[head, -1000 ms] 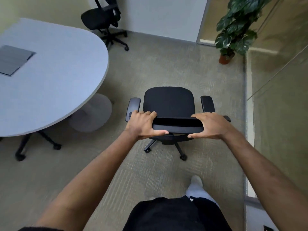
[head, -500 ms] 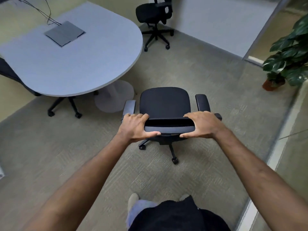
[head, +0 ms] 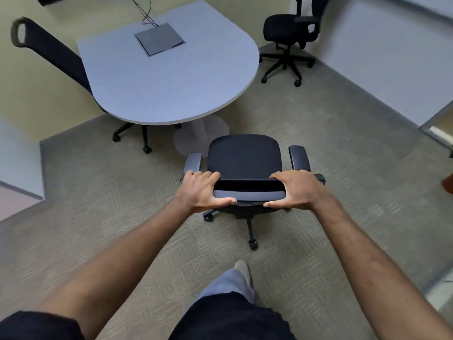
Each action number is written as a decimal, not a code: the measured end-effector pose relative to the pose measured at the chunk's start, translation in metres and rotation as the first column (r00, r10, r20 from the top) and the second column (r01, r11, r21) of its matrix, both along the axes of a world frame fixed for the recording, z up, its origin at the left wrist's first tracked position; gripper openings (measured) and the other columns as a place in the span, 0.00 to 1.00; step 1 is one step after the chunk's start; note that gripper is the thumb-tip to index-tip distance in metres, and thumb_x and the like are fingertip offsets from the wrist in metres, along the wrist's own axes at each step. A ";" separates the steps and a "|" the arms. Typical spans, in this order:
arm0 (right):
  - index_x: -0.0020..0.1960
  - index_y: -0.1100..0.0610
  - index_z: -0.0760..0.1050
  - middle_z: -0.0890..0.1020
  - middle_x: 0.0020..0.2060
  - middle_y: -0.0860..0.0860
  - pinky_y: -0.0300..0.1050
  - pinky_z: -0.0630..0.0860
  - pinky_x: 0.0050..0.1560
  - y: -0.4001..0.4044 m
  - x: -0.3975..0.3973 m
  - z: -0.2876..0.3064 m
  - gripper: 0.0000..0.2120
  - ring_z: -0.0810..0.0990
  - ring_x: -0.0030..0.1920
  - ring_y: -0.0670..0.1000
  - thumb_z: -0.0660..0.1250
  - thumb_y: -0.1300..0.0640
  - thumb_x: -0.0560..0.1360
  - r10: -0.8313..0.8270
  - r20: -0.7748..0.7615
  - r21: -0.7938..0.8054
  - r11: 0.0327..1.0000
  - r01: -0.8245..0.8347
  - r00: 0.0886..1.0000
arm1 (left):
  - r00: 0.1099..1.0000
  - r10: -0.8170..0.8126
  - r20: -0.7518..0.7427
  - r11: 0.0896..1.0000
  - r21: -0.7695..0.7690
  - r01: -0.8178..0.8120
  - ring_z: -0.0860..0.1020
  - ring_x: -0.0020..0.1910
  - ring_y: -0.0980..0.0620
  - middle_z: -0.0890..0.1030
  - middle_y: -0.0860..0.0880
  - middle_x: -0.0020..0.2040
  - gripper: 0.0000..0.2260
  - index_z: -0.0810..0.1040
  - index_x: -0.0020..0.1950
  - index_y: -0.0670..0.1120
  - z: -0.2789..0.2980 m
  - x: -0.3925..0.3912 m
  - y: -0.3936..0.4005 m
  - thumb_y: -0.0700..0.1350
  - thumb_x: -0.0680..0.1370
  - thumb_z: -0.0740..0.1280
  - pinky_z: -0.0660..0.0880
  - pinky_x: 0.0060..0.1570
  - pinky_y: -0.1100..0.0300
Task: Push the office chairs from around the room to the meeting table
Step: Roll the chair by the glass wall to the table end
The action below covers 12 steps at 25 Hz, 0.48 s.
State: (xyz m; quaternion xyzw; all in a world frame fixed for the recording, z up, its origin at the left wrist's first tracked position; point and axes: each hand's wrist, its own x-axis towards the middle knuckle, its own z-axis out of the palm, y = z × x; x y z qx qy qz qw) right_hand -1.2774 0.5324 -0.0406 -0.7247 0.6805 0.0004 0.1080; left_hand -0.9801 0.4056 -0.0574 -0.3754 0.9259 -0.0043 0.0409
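A black office chair with grey armrests stands on the carpet right in front of me, its seat facing the grey meeting table. My left hand grips the left end of the chair's backrest top, and my right hand grips the right end. The chair's seat front is close to the table's round pedestal base. A second black chair is tucked at the table's left side. A third black chair stands apart near the far wall, right of the table.
A grey cable box with wires sits in the tabletop. Walls close in at left and far right, with a doorway frame at right. Open carpet lies to the right of my chair. My leg and foot are below.
The view has swung left and I have stepped forward; the held chair now points at the table and sits nearer its pedestal. The plant has left the view. Both hands keep their grip.
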 end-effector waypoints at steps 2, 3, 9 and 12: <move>0.70 0.46 0.75 0.85 0.58 0.42 0.51 0.79 0.58 -0.014 -0.007 -0.002 0.45 0.83 0.60 0.50 0.61 0.15 0.66 0.031 -0.006 -0.004 0.999 -0.031 0.999 | 0.999 0.037 -0.016 0.999 0.000 -0.037 0.80 0.44 0.47 0.83 0.52 0.47 0.48 0.77 0.56 0.51 -0.003 -0.002 -0.004 0.87 0.66 0.41 0.73 0.50 0.47; 0.70 0.46 0.75 0.85 0.59 0.42 0.51 0.79 0.58 -0.021 -0.011 -0.002 0.45 0.83 0.60 0.49 0.61 0.15 0.66 0.049 -0.012 0.002 0.999 -0.049 0.999 | 0.998 0.053 -0.017 0.999 -0.001 -0.053 0.81 0.45 0.47 0.83 0.52 0.47 0.48 0.77 0.56 0.51 -0.003 -0.002 -0.005 0.87 0.67 0.42 0.73 0.50 0.47; 0.69 0.45 0.75 0.84 0.58 0.41 0.50 0.78 0.58 -0.065 -0.033 -0.003 0.45 0.83 0.59 0.48 0.60 0.14 0.66 0.153 -0.025 -0.012 0.988 -0.153 0.988 | 0.989 0.146 -0.020 0.989 -0.010 -0.146 0.82 0.48 0.47 0.84 0.52 0.52 0.49 0.77 0.60 0.52 -0.001 -0.014 -0.015 0.87 0.65 0.40 0.71 0.50 0.48; 0.70 0.45 0.75 0.85 0.59 0.41 0.50 0.78 0.59 -0.087 -0.042 -0.006 0.46 0.83 0.59 0.48 0.59 0.13 0.65 0.205 -0.025 -0.007 0.979 -0.206 0.978 | 0.981 0.191 -0.020 0.981 -0.006 -0.192 0.82 0.50 0.47 0.84 0.52 0.54 0.50 0.77 0.61 0.52 -0.002 -0.018 -0.020 0.87 0.65 0.40 0.71 0.52 0.49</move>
